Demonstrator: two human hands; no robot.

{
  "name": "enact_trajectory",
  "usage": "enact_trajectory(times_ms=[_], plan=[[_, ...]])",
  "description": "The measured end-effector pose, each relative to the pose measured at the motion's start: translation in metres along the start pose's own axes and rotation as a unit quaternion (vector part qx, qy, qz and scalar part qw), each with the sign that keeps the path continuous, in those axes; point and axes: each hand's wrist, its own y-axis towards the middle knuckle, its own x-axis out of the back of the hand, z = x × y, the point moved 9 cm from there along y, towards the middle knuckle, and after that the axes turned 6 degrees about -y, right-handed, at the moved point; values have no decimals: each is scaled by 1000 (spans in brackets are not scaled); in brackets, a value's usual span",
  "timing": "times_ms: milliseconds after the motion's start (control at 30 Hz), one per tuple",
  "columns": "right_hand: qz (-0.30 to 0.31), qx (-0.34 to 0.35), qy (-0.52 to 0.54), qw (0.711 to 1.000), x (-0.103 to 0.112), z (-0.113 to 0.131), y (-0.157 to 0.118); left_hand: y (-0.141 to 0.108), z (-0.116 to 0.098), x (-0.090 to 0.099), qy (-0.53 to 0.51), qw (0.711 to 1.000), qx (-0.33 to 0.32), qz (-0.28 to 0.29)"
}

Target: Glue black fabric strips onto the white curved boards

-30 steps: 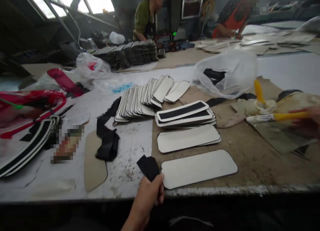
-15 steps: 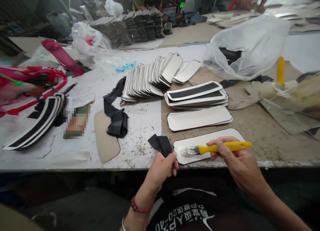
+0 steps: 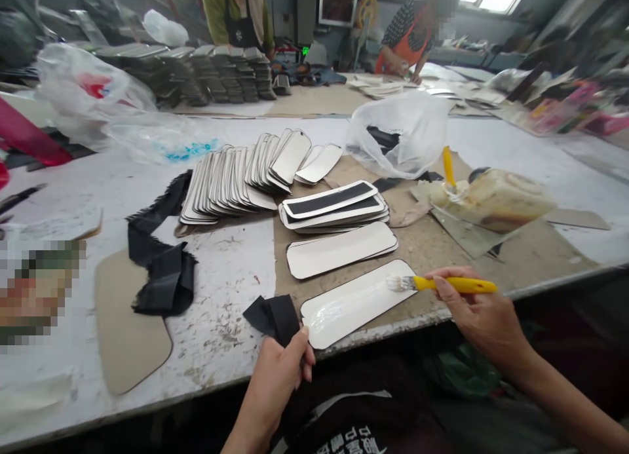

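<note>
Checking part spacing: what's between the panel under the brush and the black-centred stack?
Head view: a low pile of plain white panels, then a strip of brown sheet nearer the brushed panel.

The white top of the worktable is flecked with dark marks near the front edge. On it lies a brown sheet — bearing a partly glossy white panel and two low stacks — plus a beige piece and, farther back, fanned pale pieces. Blurred pinkish items seem to rest at the far right.
</note>
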Motion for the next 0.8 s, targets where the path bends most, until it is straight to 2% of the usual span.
enact_trajectory(times_ms=[200, 300, 367, 500, 567, 633, 733, 800], plan=[[-26, 83, -31, 996, 14, -4, 11, 1, 1, 0, 12, 1000, -8, -7], [-31, 123, -14, 992, 13, 3, 9, 1, 2, 1, 14, 1000, -7, -10], [-25, 148, 21, 988, 6, 18, 1, 1, 1, 0, 13, 1000, -12, -10], [12, 186, 156, 970, -17, 70, -28, 0, -1, -2, 10, 1000, -14, -10], [37, 167, 232, 958, -25, 90, -37, 0, -2, 0, 4, 1000, -16, -17], [41, 117, 277, 953, -24, 97, -36, -1, -4, 7, -2, 999, -24, -42], [39, 45, 266, 962, -9, 86, -26, -8, -12, 29, -5, 991, -58, -123], [35, 15, 247, 968, 0, 76, -15, -19, -17, 41, -44, 984, -72, -160]])
